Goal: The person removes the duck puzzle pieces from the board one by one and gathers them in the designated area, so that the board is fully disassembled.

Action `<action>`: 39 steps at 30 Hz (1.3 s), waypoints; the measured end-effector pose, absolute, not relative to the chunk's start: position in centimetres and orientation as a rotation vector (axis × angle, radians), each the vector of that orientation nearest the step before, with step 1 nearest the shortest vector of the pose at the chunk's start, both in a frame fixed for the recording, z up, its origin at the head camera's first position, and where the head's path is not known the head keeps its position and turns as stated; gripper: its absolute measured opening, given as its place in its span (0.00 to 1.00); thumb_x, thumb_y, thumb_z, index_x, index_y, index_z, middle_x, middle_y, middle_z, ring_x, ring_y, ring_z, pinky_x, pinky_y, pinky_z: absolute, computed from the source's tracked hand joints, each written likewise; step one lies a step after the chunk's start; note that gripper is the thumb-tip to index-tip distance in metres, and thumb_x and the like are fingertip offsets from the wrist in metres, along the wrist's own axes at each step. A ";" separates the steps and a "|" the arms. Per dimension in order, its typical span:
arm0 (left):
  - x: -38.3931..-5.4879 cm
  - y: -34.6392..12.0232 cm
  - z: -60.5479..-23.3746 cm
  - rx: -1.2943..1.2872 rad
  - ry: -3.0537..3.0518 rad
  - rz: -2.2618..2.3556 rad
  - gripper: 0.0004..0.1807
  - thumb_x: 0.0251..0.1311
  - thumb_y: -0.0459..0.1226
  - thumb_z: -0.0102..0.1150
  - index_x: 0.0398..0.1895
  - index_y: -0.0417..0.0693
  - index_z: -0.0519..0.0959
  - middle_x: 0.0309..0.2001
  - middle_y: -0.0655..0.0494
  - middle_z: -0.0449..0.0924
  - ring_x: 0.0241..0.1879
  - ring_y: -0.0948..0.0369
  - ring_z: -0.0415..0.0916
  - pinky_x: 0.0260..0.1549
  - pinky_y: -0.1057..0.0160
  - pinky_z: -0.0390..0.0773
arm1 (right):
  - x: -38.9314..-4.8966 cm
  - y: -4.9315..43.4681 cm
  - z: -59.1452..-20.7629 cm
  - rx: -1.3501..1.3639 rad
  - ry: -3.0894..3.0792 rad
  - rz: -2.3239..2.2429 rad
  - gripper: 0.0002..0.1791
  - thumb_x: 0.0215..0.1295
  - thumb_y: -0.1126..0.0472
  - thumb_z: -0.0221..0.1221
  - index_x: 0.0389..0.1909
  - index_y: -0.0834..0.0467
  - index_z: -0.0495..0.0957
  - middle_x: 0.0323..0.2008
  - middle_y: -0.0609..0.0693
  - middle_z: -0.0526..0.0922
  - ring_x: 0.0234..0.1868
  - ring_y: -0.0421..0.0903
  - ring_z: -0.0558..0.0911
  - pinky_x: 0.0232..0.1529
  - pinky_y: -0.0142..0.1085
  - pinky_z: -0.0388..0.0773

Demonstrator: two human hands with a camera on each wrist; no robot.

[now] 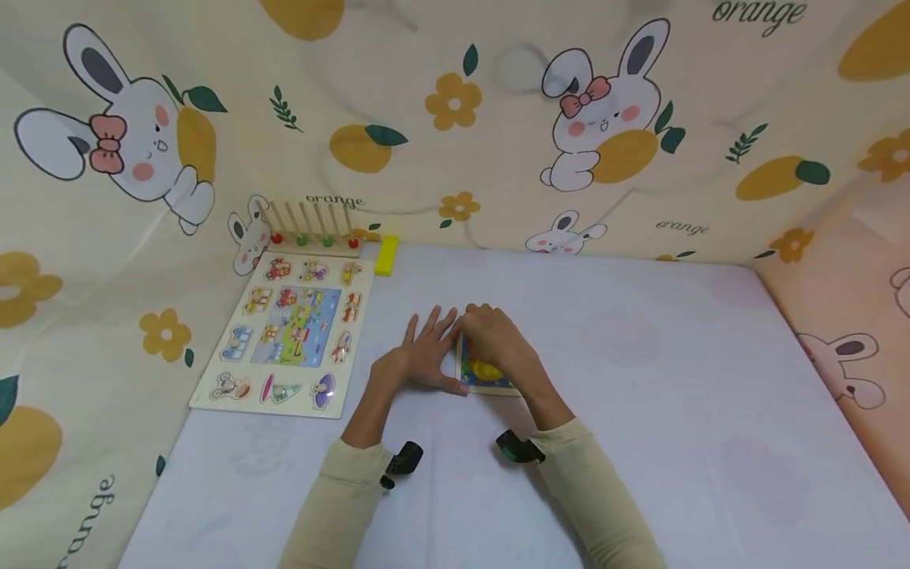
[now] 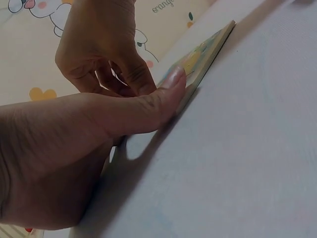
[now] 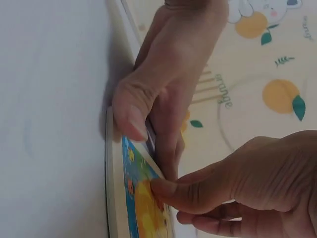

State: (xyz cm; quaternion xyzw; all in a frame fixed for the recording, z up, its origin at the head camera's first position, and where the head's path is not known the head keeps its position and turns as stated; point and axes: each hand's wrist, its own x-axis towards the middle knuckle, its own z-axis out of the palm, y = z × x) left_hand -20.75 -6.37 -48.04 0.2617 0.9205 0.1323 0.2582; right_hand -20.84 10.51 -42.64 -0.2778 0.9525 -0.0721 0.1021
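A small picture puzzle (image 1: 490,389) with a pale wooden border lies on the table before me, a yellow shape on blue showing in its picture. My left hand (image 1: 426,359) has its fingers spread at the puzzle's left side, the thumb resting on the border. Over the far part of the puzzle, my right hand (image 1: 498,336) bends down with curled fingers. In the right wrist view, the right thumb (image 3: 171,191) meets the picture beside the yellow shape (image 3: 143,213), pinching at a puzzle piece that the fingers mostly hide.
To the left lies a large wooden vehicle puzzle board (image 1: 245,387). Behind it stands a wooden peg rack (image 1: 320,246) with red and green beads, beside a yellow block (image 1: 386,255). Printed cloth (image 1: 462,174) closes off the table's back and sides.
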 end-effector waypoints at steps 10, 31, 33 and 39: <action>-20.2 -6.4 -47.4 0.681 2.501 0.403 0.52 0.74 0.62 0.49 0.86 0.51 0.34 0.87 0.53 0.23 0.85 0.47 0.15 0.81 0.36 0.21 | -20.6 10.9 -43.2 -0.785 2.829 -0.176 0.16 0.60 0.61 0.75 0.44 0.63 0.84 0.45 0.56 0.83 0.46 0.54 0.79 0.54 0.49 0.82; -20.4 -6.3 -47.9 0.658 2.486 0.406 0.53 0.72 0.64 0.51 0.86 0.54 0.35 0.86 0.56 0.19 0.84 0.50 0.11 0.80 0.38 0.16 | -21.1 12.5 -42.4 -0.785 2.724 -0.585 0.13 0.66 0.67 0.69 0.48 0.60 0.78 0.45 0.55 0.88 0.46 0.51 0.85 0.52 0.45 0.85; -20.3 -6.4 -47.6 0.677 2.484 0.412 0.55 0.71 0.64 0.51 0.86 0.52 0.35 0.87 0.54 0.20 0.85 0.48 0.11 0.80 0.37 0.17 | -21.4 13.3 -41.7 -0.772 2.683 -0.706 0.09 0.68 0.68 0.67 0.46 0.61 0.79 0.42 0.55 0.88 0.43 0.50 0.84 0.50 0.43 0.85; -20.1 -7.0 -47.3 0.730 2.472 0.473 0.60 0.67 0.66 0.55 0.86 0.49 0.33 0.87 0.52 0.23 0.85 0.47 0.14 0.81 0.36 0.21 | -22.4 17.2 -39.6 -0.768 2.703 -1.070 0.05 0.66 0.70 0.67 0.40 0.63 0.81 0.33 0.56 0.88 0.34 0.49 0.84 0.39 0.35 0.80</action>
